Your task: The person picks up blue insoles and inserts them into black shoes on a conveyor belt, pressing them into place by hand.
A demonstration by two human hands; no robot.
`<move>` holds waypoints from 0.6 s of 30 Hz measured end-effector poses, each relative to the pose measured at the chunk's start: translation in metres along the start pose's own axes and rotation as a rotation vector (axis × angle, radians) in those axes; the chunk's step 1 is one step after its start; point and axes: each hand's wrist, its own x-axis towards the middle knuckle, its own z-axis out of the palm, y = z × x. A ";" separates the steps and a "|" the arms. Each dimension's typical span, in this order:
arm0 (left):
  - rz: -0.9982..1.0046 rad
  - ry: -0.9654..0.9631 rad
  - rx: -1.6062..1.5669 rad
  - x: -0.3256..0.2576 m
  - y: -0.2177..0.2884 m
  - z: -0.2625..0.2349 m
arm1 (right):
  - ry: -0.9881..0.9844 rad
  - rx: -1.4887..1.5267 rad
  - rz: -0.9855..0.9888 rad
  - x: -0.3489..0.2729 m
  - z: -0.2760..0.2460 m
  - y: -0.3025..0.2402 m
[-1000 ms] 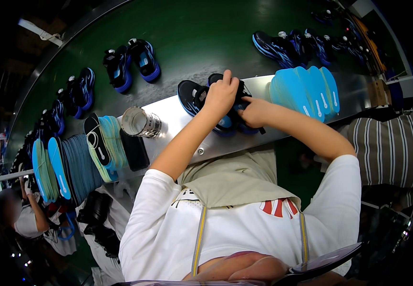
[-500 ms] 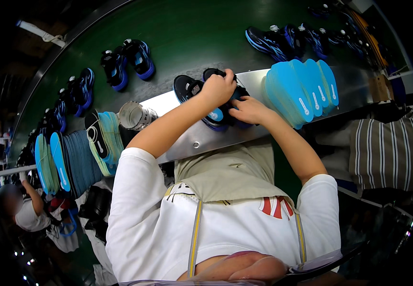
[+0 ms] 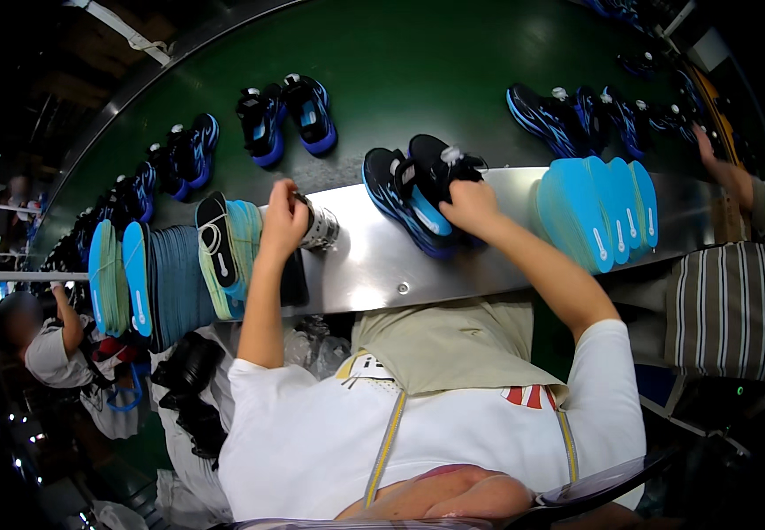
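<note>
Two black-and-blue sneakers are side by side on the metal ledge in front of me. The left sneaker shows a bright blue insole at its heel opening. My right hand is closed over the collar of the right sneaker, its fingers partly hidden. My left hand is raised beside a round, whitish container, with curled fingers; whatever is between them, if anything, is hidden.
Blue insole stacks lean at right; banded stacks stand at left. More sneakers sit on the green belt. At right, another person's hand reaches over the belt; a striped cloth hangs nearby.
My left hand has left the sneakers and moved left to the round container. My right hand has stayed at the right sneaker. The view has shifted, and another person's hand has appeared at right.
</note>
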 end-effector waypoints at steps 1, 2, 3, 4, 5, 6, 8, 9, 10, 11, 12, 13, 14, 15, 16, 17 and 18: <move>0.029 -0.025 0.071 -0.002 0.002 -0.002 | 0.004 0.022 0.035 0.012 -0.008 -0.006; 0.028 -0.030 0.065 -0.001 0.008 -0.003 | 0.101 0.056 -0.007 0.031 -0.006 -0.002; 0.021 -0.031 0.057 0.000 0.010 -0.001 | 0.163 0.084 0.027 0.052 -0.012 -0.004; 0.011 -0.029 0.051 0.001 0.014 0.000 | 0.225 0.065 0.026 0.072 -0.024 -0.007; -0.046 -0.020 0.077 0.002 0.019 0.003 | 0.350 0.062 0.088 0.095 -0.031 -0.004; -0.034 0.001 0.093 0.001 0.019 0.005 | 0.474 0.165 0.071 0.109 -0.052 -0.006; -0.006 0.034 0.126 0.000 0.018 0.010 | 0.736 0.368 -0.141 0.118 -0.093 -0.015; 0.032 0.135 0.132 -0.001 0.021 0.011 | 0.756 0.587 -0.290 0.105 -0.114 -0.031; 0.063 0.178 0.165 -0.004 0.015 0.012 | 0.775 0.644 -0.430 0.079 -0.135 -0.050; 0.105 0.222 0.198 -0.006 0.004 0.013 | 0.801 0.696 -0.573 0.051 -0.152 -0.067; 0.148 0.267 0.230 -0.006 0.002 0.013 | 0.858 0.679 -0.841 0.031 -0.161 -0.072; 0.179 0.314 0.336 -0.006 0.005 0.014 | 0.874 0.654 -0.977 0.007 -0.167 -0.077; 0.212 0.329 0.370 -0.004 0.013 0.013 | 0.897 0.626 -1.051 -0.018 -0.177 -0.082; 0.247 0.337 0.401 0.000 0.022 0.013 | 0.925 0.596 -1.102 -0.042 -0.186 -0.086; 0.289 0.341 0.430 0.004 0.030 0.014 | 0.956 0.565 -1.114 -0.068 -0.198 -0.088; 0.293 0.345 0.456 0.005 0.031 0.013 | 0.984 0.566 -1.092 -0.089 -0.210 -0.092; 0.332 0.378 0.472 0.007 0.036 0.016 | 0.970 0.576 -1.002 -0.109 -0.217 -0.092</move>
